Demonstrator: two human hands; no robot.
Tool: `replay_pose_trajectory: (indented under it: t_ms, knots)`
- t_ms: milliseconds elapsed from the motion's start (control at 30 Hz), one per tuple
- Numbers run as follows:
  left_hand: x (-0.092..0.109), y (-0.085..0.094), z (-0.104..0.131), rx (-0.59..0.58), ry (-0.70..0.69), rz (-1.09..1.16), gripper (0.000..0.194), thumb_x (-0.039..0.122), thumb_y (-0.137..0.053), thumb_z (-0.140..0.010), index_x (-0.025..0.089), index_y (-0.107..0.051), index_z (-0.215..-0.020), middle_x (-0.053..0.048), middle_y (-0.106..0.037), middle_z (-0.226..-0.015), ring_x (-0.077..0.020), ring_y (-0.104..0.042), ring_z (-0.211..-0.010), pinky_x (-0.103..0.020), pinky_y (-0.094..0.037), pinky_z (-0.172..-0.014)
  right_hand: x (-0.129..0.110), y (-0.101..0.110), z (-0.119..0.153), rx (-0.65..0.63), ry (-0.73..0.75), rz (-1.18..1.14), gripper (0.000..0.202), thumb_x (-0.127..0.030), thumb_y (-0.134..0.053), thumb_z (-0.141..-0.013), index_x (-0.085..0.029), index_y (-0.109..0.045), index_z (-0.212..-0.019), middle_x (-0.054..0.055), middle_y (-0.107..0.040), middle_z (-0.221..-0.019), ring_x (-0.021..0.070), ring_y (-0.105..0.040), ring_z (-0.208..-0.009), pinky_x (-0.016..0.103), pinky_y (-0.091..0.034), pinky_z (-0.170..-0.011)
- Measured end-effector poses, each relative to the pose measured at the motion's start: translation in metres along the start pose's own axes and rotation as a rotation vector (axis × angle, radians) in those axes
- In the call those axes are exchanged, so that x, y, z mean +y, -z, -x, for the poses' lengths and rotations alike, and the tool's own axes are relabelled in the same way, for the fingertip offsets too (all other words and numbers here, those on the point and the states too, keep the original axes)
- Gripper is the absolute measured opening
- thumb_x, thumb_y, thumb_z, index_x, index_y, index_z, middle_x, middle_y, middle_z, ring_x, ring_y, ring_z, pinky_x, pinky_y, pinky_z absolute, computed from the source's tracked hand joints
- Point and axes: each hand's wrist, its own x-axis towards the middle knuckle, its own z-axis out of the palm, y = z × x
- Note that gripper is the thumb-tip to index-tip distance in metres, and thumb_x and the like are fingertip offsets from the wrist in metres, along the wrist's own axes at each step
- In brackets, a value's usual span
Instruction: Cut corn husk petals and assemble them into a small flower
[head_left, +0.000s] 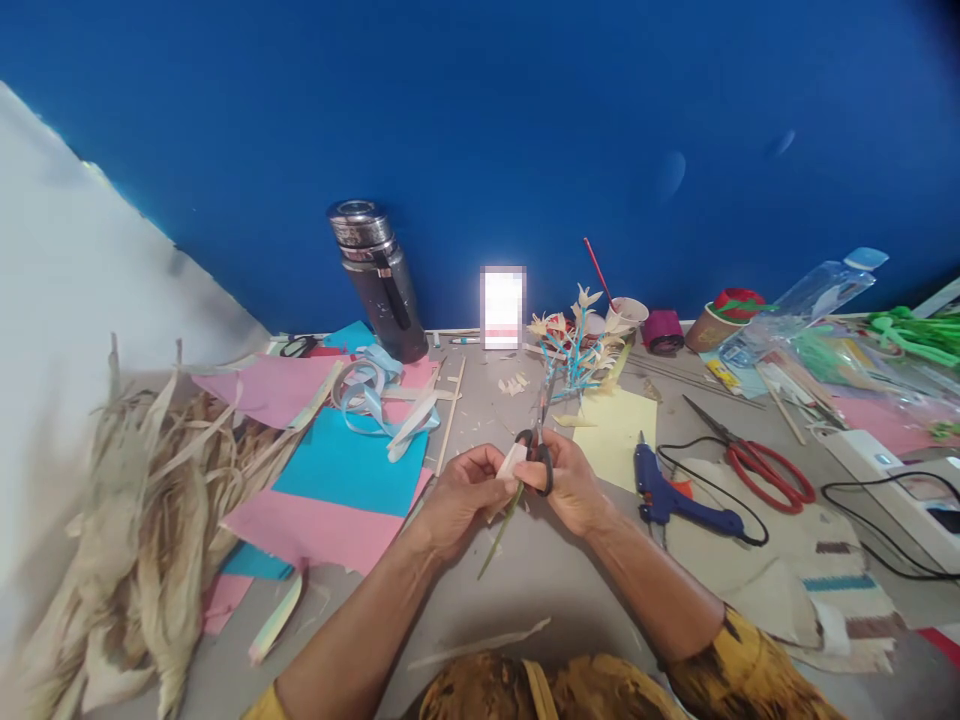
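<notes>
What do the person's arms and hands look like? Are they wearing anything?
The left hand and right hand have no gloves, and both forearms are bare. The right sleeve is mustard yellow with dark, blotchy patches. Only a small yellow bit of the left sleeve shows.

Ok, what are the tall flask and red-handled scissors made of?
The tall flask looks metal: silvery, shiny lid; dark, seemingly painted body with pale scuffs. The red-handled scissors have dark grey blades, probably steel; their smooth handles could be plastic or coated metal.
</notes>
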Motion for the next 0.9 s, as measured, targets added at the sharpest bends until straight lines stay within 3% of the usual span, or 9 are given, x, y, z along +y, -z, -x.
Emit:
replay_pose_trajectory:
  t_ms: [167, 367, 567, 733, 900]
  knots:
    - [-0.002, 0.001, -0.001, 0.018, 0.040, 0.084, 0.030, 0.029, -0.085, -0.066, 0.014, -0.061, -0.075, 0.000, -0.062, -0.064, -0.0086, -0.052, -0.052, -0.021, -0.035, -0.050, 0.002, 0.002, 0.000, -0.042, -0.016, 0.017, 0.036, -0.028, -0.088, -0.053, -0.017, -0.064, -0.077, -0.005, -0.055, -0.063, 0.0086, -0.044, -0.055, 0.022, -0.033, -0.051]
    - [-0.003, 0.003, -0.001, -0.043, 0.066, 0.128, 0.029, 0.025, -0.086, -0.065, 0.013, -0.059, -0.068, 0.000, -0.060, -0.060, -0.0078, -0.050, -0.051, -0.020, -0.034, -0.050, 0.004, 0.003, 0.001, -0.130, -0.044, -0.009, 0.038, -0.033, -0.087, -0.055, -0.016, -0.064, -0.079, -0.004, -0.055, -0.063, 0.0088, -0.042, -0.053, 0.022, -0.031, -0.049]
    - [0.001, -0.001, 0.000, 0.016, 0.126, 0.050, 0.034, 0.026, -0.089, -0.057, 0.013, -0.058, -0.062, 0.001, -0.058, -0.056, -0.0067, -0.048, -0.048, -0.020, -0.032, -0.048, 0.002, 0.011, -0.001, -0.100, -0.023, 0.081, 0.036, -0.031, -0.083, -0.062, -0.017, -0.063, -0.089, -0.002, -0.060, -0.069, 0.0094, -0.047, -0.057, 0.021, -0.034, -0.051]
    - [0.001, -0.003, 0.000, 0.101, 0.106, -0.144, 0.034, 0.028, -0.090, -0.055, 0.013, -0.061, -0.064, 0.000, -0.061, -0.059, -0.0073, -0.048, -0.050, -0.020, -0.031, -0.049, -0.003, 0.012, -0.001, -0.113, -0.025, 0.157, 0.030, -0.024, -0.082, -0.058, -0.017, -0.064, -0.082, 0.000, -0.064, -0.072, 0.0107, -0.051, -0.059, 0.022, -0.037, -0.053]
    - [0.003, 0.001, 0.001, 0.042, 0.119, -0.237, 0.033, 0.031, -0.089, -0.056, 0.012, -0.065, -0.068, 0.000, -0.061, -0.060, -0.0071, -0.048, -0.050, -0.020, -0.030, -0.048, -0.005, 0.012, 0.000, -0.118, -0.113, 0.138, 0.026, -0.024, -0.080, -0.055, -0.016, -0.065, -0.075, -0.003, -0.059, -0.062, 0.0089, -0.046, -0.052, 0.021, -0.032, -0.047]
